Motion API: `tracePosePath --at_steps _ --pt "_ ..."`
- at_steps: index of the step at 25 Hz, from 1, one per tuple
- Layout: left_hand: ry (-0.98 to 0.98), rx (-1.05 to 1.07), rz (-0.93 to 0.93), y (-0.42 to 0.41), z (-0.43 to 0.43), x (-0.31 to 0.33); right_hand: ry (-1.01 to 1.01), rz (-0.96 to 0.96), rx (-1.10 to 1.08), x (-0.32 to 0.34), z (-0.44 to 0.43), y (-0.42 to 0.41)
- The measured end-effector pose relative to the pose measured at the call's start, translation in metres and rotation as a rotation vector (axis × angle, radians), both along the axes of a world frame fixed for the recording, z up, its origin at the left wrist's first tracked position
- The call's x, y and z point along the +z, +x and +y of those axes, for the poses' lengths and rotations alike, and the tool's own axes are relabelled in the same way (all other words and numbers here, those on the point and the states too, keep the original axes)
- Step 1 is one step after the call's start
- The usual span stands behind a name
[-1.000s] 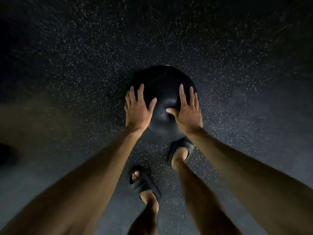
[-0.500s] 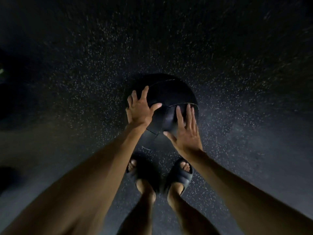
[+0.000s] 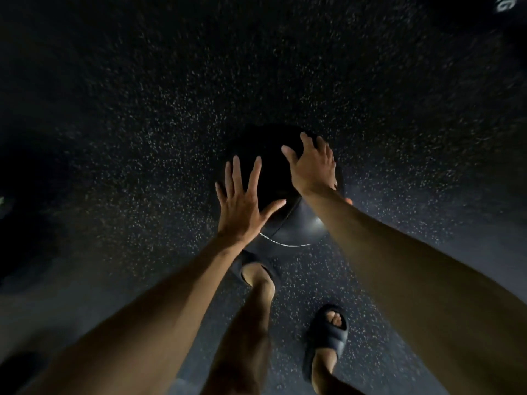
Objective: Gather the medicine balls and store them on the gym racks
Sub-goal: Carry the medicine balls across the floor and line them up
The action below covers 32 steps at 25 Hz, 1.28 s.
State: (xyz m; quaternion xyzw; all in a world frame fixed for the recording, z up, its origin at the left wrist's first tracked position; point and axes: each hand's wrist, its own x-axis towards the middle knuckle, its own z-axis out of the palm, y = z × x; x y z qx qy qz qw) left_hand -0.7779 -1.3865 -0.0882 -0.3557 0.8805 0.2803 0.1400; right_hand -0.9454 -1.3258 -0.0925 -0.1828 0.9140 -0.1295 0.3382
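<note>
nearest, well short of the medicine ball (image 3: 291,226), a dark slide sandal (image 3: 328,337) holds the right foot. the other sandal (image 3: 251,266) sits just under the ball's near edge. the left hand (image 3: 245,206) lies flat against the ball's left flank, fingers straight and spread. the right hand (image 3: 313,166) is laid over its upper right, fingers spread, palm down, gripping nothing. speckled dark floor (image 3: 142,109) lies all round the ball. far beyond it to the right, blurred white lettering (image 3: 506,2) cannot be read.
</note>
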Motion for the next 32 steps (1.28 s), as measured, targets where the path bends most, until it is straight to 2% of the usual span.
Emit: tracePosePath --at_steps 4,7,10,12,14,16,19,23,26,29,32 --pt "0.084 0.112 -0.182 -0.066 -0.081 0.002 -0.062 0.195 0.124 0.024 0.005 0.011" --pt "0.129 0.3 -0.274 -0.11 -0.122 0.005 -0.093 0.143 0.273 0.03 0.024 0.022" --pt "0.094 0.33 -0.192 -0.134 -0.141 0.006 -0.095 0.076 0.22 0.019 -0.001 -0.01" --pt "0.04 0.25 -0.039 -0.129 -0.139 0.008 -0.102 0.033 0.188 0.012 -0.025 -0.05" --pt "0.02 0.099 0.032 -0.115 -0.129 0.012 -0.06 -0.03 0.143 0.005 -0.05 -0.099" --pt "0.019 0.008 0.007 -0.119 -0.125 0.01 0.008 -0.102 0.041 -0.003 -0.082 -0.154" --pt "0.034 0.06 -0.048 -0.164 -0.135 0.01 0.026 -0.091 -0.052 -0.016 -0.111 -0.206" --pt "0.039 0.108 -0.147 -0.233 -0.173 0.01 -0.141 0.014 0.114 0.0 -0.097 -0.216" --pt "0.083 0.152 -0.23 -0.275 -0.204 0.011 -0.129 0.005 0.291 0.016 -0.079 -0.205" --pt "0.022 0.23 -0.238 -0.307 -0.217 0.017 -0.094 0.003 0.283 0.014 -0.093 -0.214" --pt "-0.074 0.304 -0.118 -0.322 -0.216 0.025 -0.092 -0.011 0.22 0.01 -0.127 -0.239"
